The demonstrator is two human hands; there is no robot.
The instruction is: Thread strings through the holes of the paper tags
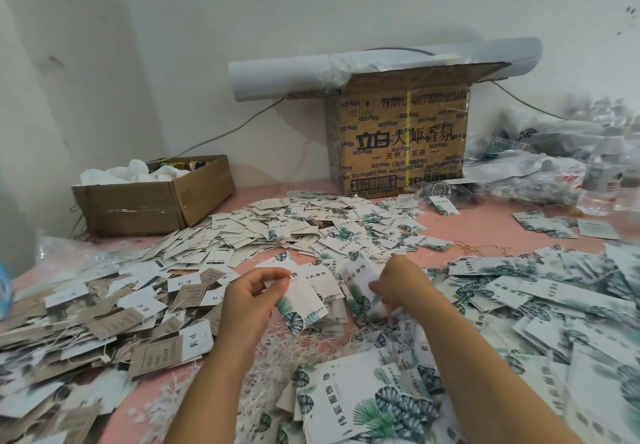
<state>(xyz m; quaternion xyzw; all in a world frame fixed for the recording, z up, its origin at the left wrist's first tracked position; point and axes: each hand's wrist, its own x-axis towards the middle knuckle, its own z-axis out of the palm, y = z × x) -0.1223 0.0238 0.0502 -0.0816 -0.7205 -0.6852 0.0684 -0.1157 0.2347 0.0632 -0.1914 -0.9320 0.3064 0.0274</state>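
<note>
My left hand (254,296) pinches the top edge of a white paper tag (298,296) printed with green leaves, thumb and forefinger curled at its upper left corner. My right hand (401,286) is curled over another leaf-print tag (360,287), which looks blurred; its fingers close around the tag's lower part. Whether a string is in that hand I cannot tell. A tangle of pale strings (287,343) lies on the pink table (485,232) just below both hands. Loose leaf-print tags (329,232) spread over the table behind the hands.
Brown and white strung tags (86,322) pile up at the left, leaf-print tags (554,305) at the right. A printed cardboard box (401,138) stands at the back, a low open box (152,194) at back left, and clear plastic bags (554,166) at back right.
</note>
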